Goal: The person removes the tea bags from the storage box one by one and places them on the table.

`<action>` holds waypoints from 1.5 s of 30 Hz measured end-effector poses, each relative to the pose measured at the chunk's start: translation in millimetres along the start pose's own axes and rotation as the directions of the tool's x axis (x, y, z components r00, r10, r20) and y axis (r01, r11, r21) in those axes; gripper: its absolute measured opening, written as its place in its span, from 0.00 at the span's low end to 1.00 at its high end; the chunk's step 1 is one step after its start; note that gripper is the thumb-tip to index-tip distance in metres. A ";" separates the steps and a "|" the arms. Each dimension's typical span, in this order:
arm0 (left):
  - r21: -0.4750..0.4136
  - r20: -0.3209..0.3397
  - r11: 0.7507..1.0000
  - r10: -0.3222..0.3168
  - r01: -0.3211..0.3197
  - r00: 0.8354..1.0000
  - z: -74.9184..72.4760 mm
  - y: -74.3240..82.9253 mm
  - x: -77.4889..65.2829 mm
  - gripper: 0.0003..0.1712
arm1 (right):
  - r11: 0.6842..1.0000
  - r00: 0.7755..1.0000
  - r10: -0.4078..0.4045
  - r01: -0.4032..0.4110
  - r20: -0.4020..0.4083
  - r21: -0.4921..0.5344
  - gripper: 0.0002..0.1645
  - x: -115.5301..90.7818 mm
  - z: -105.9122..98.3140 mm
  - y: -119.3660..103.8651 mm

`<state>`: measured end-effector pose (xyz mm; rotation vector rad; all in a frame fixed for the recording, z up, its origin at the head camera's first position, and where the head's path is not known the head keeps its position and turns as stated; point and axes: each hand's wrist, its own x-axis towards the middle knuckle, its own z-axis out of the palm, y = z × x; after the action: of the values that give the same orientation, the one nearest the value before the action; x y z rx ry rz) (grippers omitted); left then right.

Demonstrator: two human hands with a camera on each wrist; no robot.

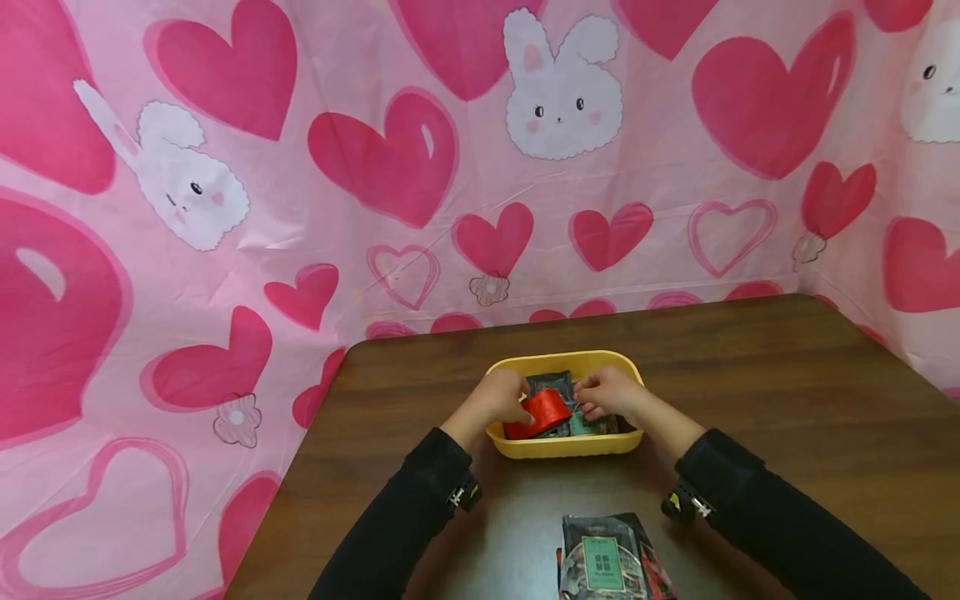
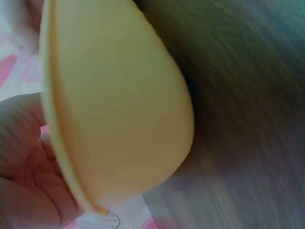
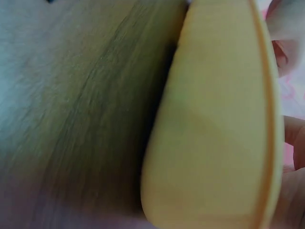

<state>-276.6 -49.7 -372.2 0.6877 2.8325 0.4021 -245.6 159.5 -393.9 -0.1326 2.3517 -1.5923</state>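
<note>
Inside a yellow plastic basket [image 1: 566, 448] on the table lie a shiny red packet [image 1: 546, 410], a dark packet [image 1: 551, 382] and a green-labelled packet [image 1: 583, 424]. My left hand [image 1: 501, 398] reaches over the basket's left rim and grips the red packet, its thumb along the near side. From the right, my right hand [image 1: 609, 392] dips in with bent fingers at the edge of the dark and green packets; I cannot tell whether it pinches one. In both wrist views the basket's outer wall [image 2: 119, 105] covers most of the picture and hides the fingertips.
A stack of dark printed packets, the top one with a green label [image 1: 603, 562], lies at the near edge of the view between the forearms. The brown wooden table [image 1: 750, 392] extends to a pink curtain [image 1: 420, 275] with hearts and rabbits behind it.
</note>
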 end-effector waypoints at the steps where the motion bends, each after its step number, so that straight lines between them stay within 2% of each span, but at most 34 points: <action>1: 0.037 0.017 0.999 -0.002 0.001 1.000 2.4 0.9 2.2 0.23 | 1.000 1.000 0.011 -0.011 -0.008 -0.016 0.18 3.4 2.3 1.3; 7: 0.170 0.062 0.985 -0.013 0.002 0.998 16.1 4.1 6.6 0.25 | 0.996 0.998 0.067 -0.067 -0.014 -0.063 0.17 13.2 15.0 1.9; 11: 0.179 0.065 0.984 -0.014 0.002 0.998 22.1 3.0 9.2 0.24 | 0.993 0.997 0.079 -0.079 -0.004 -0.091 0.14 14.7 18.7 1.7; 14: 0.169 0.045 0.986 -0.005 -0.003 0.999 21.1 4.4 9.3 0.25 | 0.994 0.998 0.068 -0.069 -0.008 -0.082 0.13 14.2 20.2 1.8; 17: 0.161 -0.003 0.987 0.018 -0.017 1.000 16.8 7.0 7.6 0.27 | 0.998 0.998 0.054 -0.054 -0.017 -0.019 0.14 12.2 19.8 1.2; 21: 0.111 -0.077 0.991 0.082 -0.073 0.994 7.8 11.0 2.0 0.32 | 0.988 0.998 0.056 -0.053 -0.021 0.142 0.15 4.0 12.7 -3.4; 24: 0.042 -0.127 0.990 0.141 -0.137 0.982 0.2 13.8 -4.8 0.34 | 0.964 0.999 0.053 -0.049 -0.011 0.260 0.18 -6.3 2.9 -8.4; 28: -0.066 -0.201 0.975 0.195 -0.212 0.960 -9.4 17.0 -17.5 0.35 | 0.939 1.000 0.024 -0.025 0.006 0.344 0.24 -23.2 -9.2 -16.2; 33: -0.169 -0.286 0.929 0.272 -0.328 0.919 -17.4 22.9 -35.2 0.36 | 0.924 0.999 -0.008 -0.006 0.037 0.382 0.27 -45.8 -19.3 -23.5; 36: -0.193 -0.319 0.895 0.329 -0.402 0.888 -17.1 26.6 -45.8 0.35 | 0.913 0.995 -0.046 0.007 0.086 0.407 0.24 -59.7 -22.9 -23.0; 37: -0.194 -0.324 0.886 0.348 -0.422 0.880 -16.1 27.8 -49.6 0.35 | 0.910 0.992 -0.059 0.009 0.107 0.415 0.22 -64.6 -23.6 -21.9; 40: -0.201 -0.310 0.866 0.388 -0.459 0.868 -9.4 31.9 -61.6 0.34 | 0.896 0.977 -0.108 0.015 0.185 0.444 0.19 -78.4 -23.4 -15.1; 45: -0.206 -0.225 0.855 0.433 -0.477 0.873 9.6 39.8 -80.4 0.34 | 0.894 0.955 -0.118 -0.017 0.274 0.447 0.20 -98.1 -18.5 2.7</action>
<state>-187.3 -51.6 -358.8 1.3285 2.6662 0.9262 -157.4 200.6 -371.2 -0.3088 1.7252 -1.9402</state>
